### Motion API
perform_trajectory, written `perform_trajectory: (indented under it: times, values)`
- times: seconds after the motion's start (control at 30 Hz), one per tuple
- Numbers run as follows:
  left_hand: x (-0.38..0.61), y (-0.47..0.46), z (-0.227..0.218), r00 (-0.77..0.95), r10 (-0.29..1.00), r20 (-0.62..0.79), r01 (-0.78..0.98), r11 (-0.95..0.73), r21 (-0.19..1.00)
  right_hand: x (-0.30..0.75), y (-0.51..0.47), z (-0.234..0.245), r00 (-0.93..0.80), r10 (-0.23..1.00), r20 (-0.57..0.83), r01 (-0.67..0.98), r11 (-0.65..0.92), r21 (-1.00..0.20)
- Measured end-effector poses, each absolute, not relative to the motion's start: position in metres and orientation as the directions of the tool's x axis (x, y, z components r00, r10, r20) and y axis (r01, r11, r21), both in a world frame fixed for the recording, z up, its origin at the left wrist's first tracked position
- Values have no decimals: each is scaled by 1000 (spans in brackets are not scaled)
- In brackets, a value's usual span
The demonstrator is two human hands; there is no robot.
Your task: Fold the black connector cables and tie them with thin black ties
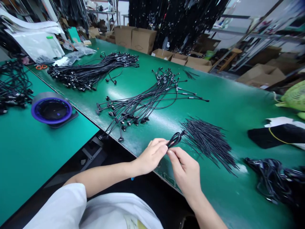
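We see the left hand [151, 156] and right hand [184, 174] pinched nearly closed on a looped black cable [175, 140] over the green bench's [221, 203] front edge; a loose pinch could drop it into the wire pile [207, 143], tangling it.

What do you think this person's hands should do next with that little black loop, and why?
Probably the right hand should gently draw the small loop of black cable snug. It and the left hand both pinch that loop, which stands open, and the pile of thin black cables beside them lies clear of the hands, leaving room to pull.
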State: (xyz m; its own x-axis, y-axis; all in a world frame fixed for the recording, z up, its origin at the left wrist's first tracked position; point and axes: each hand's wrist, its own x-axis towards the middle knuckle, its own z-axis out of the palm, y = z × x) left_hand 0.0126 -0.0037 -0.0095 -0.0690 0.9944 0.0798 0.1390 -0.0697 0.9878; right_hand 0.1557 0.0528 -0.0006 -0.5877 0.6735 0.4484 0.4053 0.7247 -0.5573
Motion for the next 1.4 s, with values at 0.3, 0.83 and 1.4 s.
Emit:
perform_trajectory:
  times: [0.3, 0.83, 1.4]
  values:
    - [-1, -15, -15, 320, 943, 93, 535, -261, 803, 181, 46, 0, -596, 638, 487, 434, 767, -474]
    - [15, -31, -25, 74, 988, -135, -126, 143, 982, 170, 38, -6, -629, 575, 522, 500, 814, -294]
    - [58, -12, -66, 205, 967, 153, 413, -227, 882, 194, 25, -23, -407, 913, 1, 327, 147, -933]
